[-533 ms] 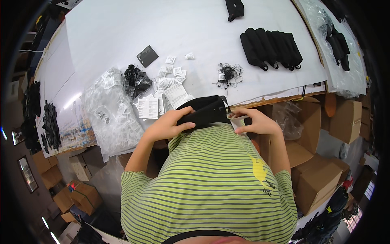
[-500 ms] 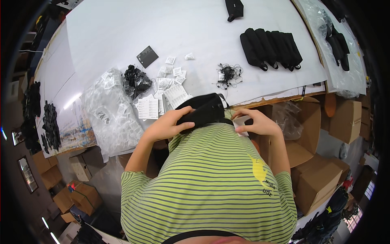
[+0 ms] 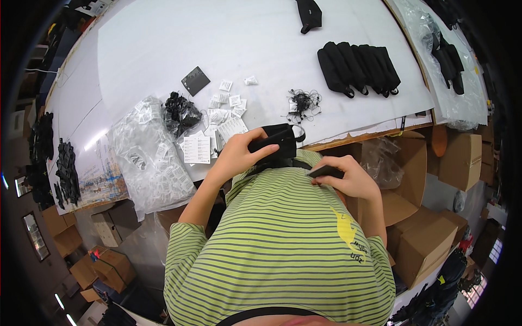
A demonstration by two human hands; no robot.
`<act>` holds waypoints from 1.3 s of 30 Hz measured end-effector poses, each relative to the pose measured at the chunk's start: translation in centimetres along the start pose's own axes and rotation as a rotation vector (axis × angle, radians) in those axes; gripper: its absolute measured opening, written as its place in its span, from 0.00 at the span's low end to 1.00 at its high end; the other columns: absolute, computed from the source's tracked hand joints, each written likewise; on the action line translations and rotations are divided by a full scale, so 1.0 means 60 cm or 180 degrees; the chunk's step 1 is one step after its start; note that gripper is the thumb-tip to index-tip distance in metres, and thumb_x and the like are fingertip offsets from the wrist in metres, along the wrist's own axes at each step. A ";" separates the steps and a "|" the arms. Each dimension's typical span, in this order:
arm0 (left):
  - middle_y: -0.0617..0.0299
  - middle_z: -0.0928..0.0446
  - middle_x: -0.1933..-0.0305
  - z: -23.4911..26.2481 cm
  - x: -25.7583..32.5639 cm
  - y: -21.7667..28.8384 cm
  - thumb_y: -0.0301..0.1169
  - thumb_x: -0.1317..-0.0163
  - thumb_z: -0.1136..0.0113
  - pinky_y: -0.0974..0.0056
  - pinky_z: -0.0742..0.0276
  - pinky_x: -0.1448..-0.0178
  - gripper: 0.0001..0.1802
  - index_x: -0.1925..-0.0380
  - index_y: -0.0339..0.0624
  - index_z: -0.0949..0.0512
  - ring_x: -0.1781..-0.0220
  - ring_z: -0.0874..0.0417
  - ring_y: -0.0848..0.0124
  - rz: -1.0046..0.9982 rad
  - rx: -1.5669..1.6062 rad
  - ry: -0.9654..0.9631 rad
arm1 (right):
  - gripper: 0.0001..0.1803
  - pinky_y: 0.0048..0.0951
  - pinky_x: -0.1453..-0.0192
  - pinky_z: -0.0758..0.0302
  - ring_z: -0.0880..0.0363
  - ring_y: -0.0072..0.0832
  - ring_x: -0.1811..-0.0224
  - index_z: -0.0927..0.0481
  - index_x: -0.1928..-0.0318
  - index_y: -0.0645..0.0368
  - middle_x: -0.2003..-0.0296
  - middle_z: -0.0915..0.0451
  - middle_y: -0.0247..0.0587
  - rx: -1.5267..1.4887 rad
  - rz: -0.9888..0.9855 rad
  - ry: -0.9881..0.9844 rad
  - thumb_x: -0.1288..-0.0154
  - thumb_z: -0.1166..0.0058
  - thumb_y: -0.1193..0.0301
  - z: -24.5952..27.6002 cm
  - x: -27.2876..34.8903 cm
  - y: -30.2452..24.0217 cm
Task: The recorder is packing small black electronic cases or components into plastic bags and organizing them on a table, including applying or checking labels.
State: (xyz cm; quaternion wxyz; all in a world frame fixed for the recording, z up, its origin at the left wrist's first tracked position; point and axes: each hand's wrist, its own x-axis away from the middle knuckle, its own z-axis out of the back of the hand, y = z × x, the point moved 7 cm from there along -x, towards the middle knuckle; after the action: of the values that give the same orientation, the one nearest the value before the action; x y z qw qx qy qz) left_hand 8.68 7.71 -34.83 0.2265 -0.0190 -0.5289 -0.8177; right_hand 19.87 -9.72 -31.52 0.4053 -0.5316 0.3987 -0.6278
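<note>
Both elbows are bent, drawing the two hands together in front of a striped shirt (image 3: pixel 283 239). The left hand (image 3: pixel 243 153) holds a black pouch (image 3: pixel 284 142) at the near edge of the worktop (image 3: pixel 228 32), thumb on the near side and fingers at its upper edge. The right hand (image 3: pixel 354 176), just beside it, has its fingers pinched narrow on a dark card (image 3: pixel 327 172). On the worktop, a large clear bag (image 3: pixel 144 168) contains many white packets, and a smaller clear bag (image 3: pixel 187 117) holds bunched black cords. Clear plastic (image 3: pixel 383 163) shows at an open carton (image 3: pixel 405 187).
</note>
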 end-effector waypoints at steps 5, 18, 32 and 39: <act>0.57 0.24 0.76 -0.017 -0.005 0.002 0.45 0.46 0.36 0.66 0.29 0.66 0.20 0.68 0.37 0.25 0.73 0.23 0.68 0.0526 0.0049 -0.0264 | 0.15 0.21 0.62 0.24 0.18 0.21 0.69 0.18 0.58 0.62 0.72 0.17 0.40 0.0024 0.0389 -0.0051 0.49 0.42 0.82 0.002 0.006 -0.040; 0.54 0.23 0.70 -0.009 0.010 -0.002 0.40 0.49 0.33 0.66 0.29 0.61 0.22 0.62 0.35 0.27 0.69 0.23 0.66 -0.0084 0.0347 -0.0710 | 0.06 0.21 0.66 0.24 0.21 0.22 0.73 0.21 0.66 0.67 0.71 0.18 0.46 -0.1381 0.0506 0.2184 0.47 0.41 0.81 0.151 0.031 0.028; 0.49 0.27 0.81 -0.018 0.020 0.084 0.38 0.41 0.43 0.54 0.32 0.72 0.12 0.65 0.40 0.26 0.75 0.24 0.51 -0.0664 -0.1137 -0.0747 | 0.20 0.24 0.70 0.37 0.37 0.26 0.76 0.25 0.68 0.59 0.80 0.35 0.35 -0.5217 0.0293 0.0926 0.32 0.60 0.55 0.014 -0.147 0.113; 0.49 0.28 0.82 -0.023 0.018 0.084 0.37 0.41 0.42 0.56 0.34 0.75 0.13 0.65 0.39 0.27 0.78 0.25 0.52 -0.0795 -0.1065 -0.0907 | 0.17 0.21 0.80 0.48 0.47 0.19 0.83 0.26 0.66 0.56 0.85 0.41 0.29 -0.5113 0.0812 0.0051 0.29 0.62 0.59 0.020 -0.153 0.125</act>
State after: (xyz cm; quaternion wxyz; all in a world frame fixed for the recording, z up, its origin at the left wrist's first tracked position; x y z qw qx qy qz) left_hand 9.93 4.43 -30.83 0.0406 -0.1059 -0.4110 -0.9045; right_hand 22.67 -3.91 -41.51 -0.0343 -0.6062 0.7879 -0.1030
